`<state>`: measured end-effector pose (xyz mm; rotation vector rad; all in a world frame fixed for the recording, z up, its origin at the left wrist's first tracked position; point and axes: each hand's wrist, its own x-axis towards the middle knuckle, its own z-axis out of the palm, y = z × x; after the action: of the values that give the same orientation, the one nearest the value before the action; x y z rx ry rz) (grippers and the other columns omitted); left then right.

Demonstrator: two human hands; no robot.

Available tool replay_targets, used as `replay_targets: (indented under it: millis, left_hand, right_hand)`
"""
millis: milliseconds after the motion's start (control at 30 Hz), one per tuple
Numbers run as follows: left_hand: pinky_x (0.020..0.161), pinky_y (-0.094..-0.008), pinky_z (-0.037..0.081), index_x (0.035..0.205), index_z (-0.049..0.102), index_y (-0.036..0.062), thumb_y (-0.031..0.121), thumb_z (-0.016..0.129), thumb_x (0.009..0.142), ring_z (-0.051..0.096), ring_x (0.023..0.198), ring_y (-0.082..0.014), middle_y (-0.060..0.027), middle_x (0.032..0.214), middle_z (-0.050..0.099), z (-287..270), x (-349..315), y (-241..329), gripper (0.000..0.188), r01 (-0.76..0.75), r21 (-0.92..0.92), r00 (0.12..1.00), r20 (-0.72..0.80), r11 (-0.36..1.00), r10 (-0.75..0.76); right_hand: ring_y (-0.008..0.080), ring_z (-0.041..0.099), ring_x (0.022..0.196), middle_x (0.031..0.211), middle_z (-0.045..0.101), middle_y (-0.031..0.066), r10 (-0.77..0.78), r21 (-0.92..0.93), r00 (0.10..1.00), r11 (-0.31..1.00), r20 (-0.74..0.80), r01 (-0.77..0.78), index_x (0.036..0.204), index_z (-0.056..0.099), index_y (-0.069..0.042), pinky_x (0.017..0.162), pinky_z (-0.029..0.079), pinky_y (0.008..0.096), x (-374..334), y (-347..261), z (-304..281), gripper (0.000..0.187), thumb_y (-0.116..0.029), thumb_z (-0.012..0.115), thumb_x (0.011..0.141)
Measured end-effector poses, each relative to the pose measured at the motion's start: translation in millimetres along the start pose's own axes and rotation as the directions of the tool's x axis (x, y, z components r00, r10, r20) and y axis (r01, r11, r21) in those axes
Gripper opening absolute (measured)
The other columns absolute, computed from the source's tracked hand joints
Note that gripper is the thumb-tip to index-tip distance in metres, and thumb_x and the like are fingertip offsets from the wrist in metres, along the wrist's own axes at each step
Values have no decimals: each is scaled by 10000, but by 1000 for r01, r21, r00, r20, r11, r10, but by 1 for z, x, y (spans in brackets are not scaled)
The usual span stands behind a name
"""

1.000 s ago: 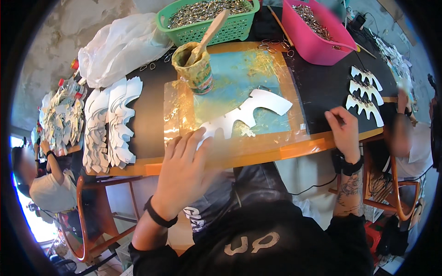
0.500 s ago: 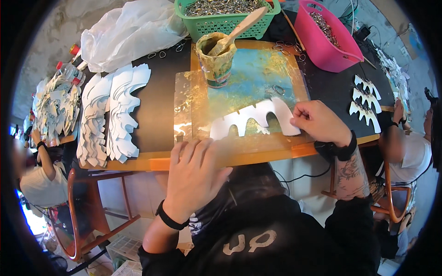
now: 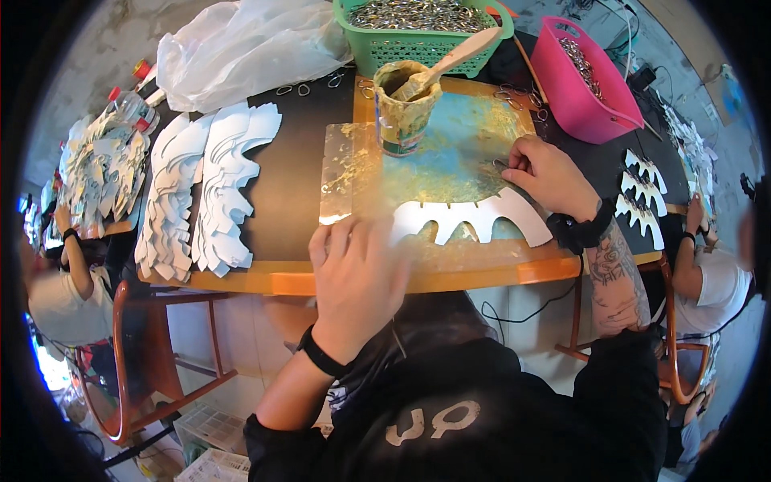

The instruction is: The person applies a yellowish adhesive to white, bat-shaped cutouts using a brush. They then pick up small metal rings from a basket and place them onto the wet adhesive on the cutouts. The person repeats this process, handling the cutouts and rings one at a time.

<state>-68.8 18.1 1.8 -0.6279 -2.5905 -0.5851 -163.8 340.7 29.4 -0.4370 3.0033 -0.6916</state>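
Observation:
A white piece [image 3: 466,215] with arched cutouts lies on the glue-smeared board [image 3: 450,136]. My left hand [image 3: 357,277], slightly blurred, is at the piece's left end with its fingers stretched out and apart; whether they touch it is unclear. My right hand [image 3: 546,173] is closed in a pinch above the piece's right part, at a small metal ring [image 3: 497,165] that is partly hidden by the fingertips. Behind the piece stands a glue-caked tin [image 3: 399,128] with a wooden-handled brush [image 3: 458,58] in it.
Stacked white pieces [image 3: 229,185] lie at the left, by a plastic bag [image 3: 249,60]. A green basket [image 3: 385,50] and a pink basket [image 3: 582,108] hold metal hardware. Several finished-looking pieces [image 3: 642,189] lie at the right. Other people sit on both sides.
My right hand has left the white piece's right end and moved back to the metal ring on the board. My left hand has come up to the piece's left end.

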Motion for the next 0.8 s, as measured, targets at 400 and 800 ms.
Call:
replay_targets:
  millis: [400,800]
  left_hand:
    - [851,-357,400,1199,639,67,-4,786,780,599,754,-224,-26,816,611,7,-11,1,450,200,-322,977,-8,925,-214]
    - [709,-369,462,1030,670,60,137,693,794,643,774,-229,-83,976,688,-107,-2,44,250,-401,-572,891,-424,716,161]
  right_hand:
    - [143,592,719,824,634,61,1,148,995,989,97,-15,950,629,24,666,490,305,9,3,1,209,-93,772,852]
    - [61,561,759,896,643,3,9,296,999,955,-40,3,1148,641,7,682,478,245,32,-10,-51,341,-151,789,884]
